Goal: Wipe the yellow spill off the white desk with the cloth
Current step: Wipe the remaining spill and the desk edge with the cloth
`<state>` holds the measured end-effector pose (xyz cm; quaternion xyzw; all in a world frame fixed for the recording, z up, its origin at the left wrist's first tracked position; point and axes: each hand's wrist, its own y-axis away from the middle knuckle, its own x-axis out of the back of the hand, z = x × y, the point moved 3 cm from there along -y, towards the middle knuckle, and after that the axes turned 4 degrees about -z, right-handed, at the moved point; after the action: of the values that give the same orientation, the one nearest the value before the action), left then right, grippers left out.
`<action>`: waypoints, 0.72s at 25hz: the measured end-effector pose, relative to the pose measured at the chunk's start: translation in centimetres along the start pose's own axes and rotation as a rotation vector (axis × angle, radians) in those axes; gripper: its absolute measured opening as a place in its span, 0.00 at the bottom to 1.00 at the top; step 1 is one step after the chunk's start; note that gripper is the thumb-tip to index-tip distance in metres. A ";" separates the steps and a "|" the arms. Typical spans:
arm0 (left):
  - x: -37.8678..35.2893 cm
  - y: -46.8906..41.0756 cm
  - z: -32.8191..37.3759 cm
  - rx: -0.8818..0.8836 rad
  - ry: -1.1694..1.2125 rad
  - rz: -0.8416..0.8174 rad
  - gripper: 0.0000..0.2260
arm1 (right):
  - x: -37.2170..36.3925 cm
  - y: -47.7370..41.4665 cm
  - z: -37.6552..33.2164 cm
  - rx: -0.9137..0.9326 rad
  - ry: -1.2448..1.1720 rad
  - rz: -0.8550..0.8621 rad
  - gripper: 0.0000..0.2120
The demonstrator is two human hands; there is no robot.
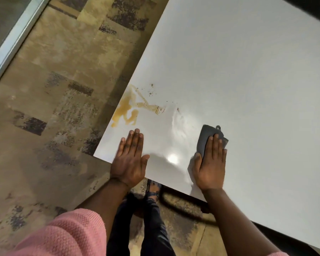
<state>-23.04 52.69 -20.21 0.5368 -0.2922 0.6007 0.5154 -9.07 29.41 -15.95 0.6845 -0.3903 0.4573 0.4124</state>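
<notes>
A yellow spill (127, 108) with brown specks lies near the left corner of the white desk (248, 80), streaking right toward a wet smear (179, 122). My right hand (211, 163) presses flat on a grey cloth (205, 137) to the right of the spill, fingers extended over it. My left hand (130, 157) rests flat on the desk near its front edge, just below the spill, fingers together, holding nothing.
The desk's left edge (137, 71) and front edge (155, 180) meet at a corner close to my left hand. Patterned carpet (54, 108) lies to the left. My legs and a dark chair base (183, 206) are under the front edge.
</notes>
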 end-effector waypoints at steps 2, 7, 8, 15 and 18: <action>0.0 0.0 0.0 -0.002 0.010 -0.001 0.32 | 0.2 -3.4 -1.6 0.020 -0.042 0.025 0.32; 0.3 0.0 0.3 0.006 0.013 -0.005 0.31 | -3.4 -3.0 -10.4 0.313 -0.050 -0.024 0.32; 0.4 0.0 0.3 0.005 0.010 -0.007 0.31 | -3.9 -1.4 -10.3 0.363 -0.043 -0.048 0.32; 0.2 -0.1 0.2 0.007 0.017 -0.019 0.31 | -1.7 -6.1 -8.5 0.255 -0.042 -0.012 0.32; 0.2 -0.3 0.1 0.019 -0.011 -0.025 0.31 | -2.9 -8.8 -14.6 0.310 -0.077 -0.001 0.31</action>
<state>-22.74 52.78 -20.05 0.5487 -0.2825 0.5941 0.5160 -6.30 46.44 -17.01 0.7572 -0.3302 0.4851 0.2868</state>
